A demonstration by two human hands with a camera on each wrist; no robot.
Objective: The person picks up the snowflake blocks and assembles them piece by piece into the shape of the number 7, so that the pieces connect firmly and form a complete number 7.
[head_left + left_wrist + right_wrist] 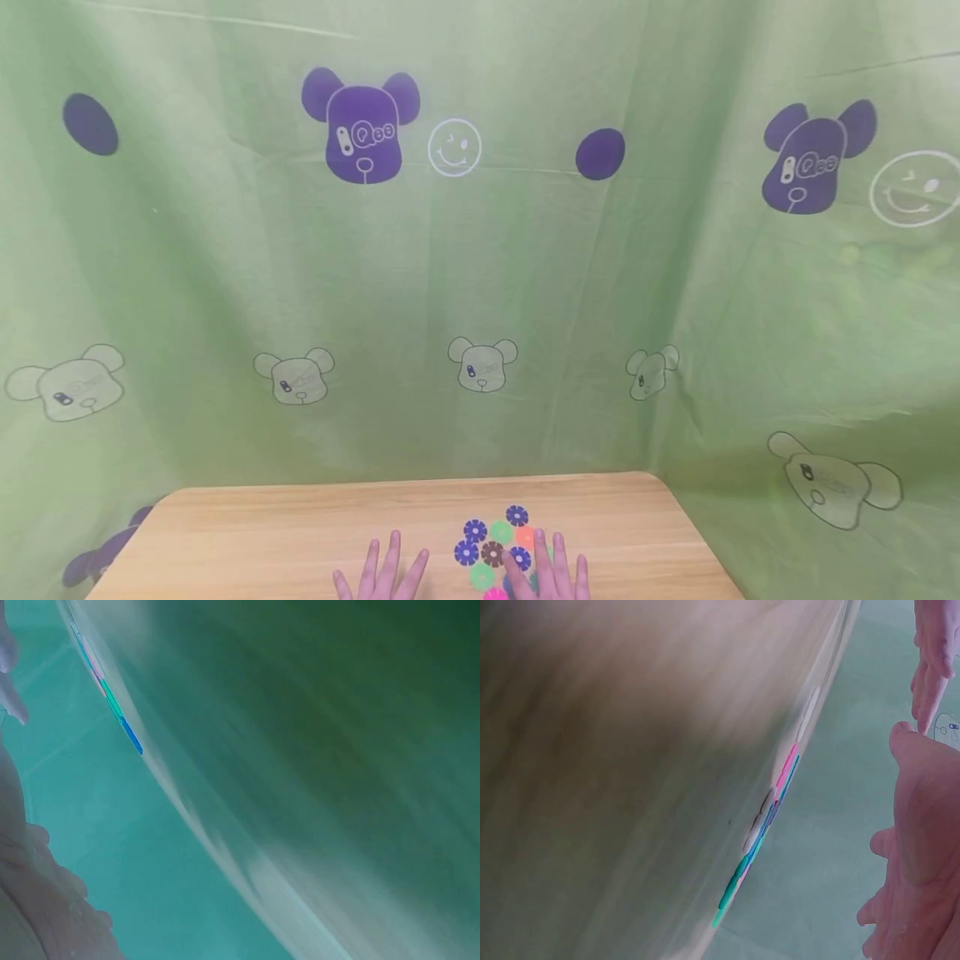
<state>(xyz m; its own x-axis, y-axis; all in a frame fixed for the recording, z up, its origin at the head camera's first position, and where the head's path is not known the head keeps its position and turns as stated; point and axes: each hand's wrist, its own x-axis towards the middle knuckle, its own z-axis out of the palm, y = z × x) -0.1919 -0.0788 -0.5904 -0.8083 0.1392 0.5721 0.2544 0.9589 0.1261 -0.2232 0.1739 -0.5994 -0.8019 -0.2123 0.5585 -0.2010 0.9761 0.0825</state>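
Notched plastic snowflake discs lie in a loose cluster on the wooden table (285, 521). Among them are a blue disc (475, 530), a brown disc (492, 553), a green disc (482, 576), an orange disc (525, 537) and a pink disc (496, 594). My right hand (551, 579) is spread over the cluster's right side, hiding part of it. Left of the discs, my left hand (386, 579) has its fingers spread and holds nothing. In the right wrist view the right palm (930, 855) hangs apart from the tabletop, with the discs edge-on beyond.
A green curtain (525, 267) printed with bear heads and smiley faces hangs behind the table and along its sides. The table's far corners are rounded.
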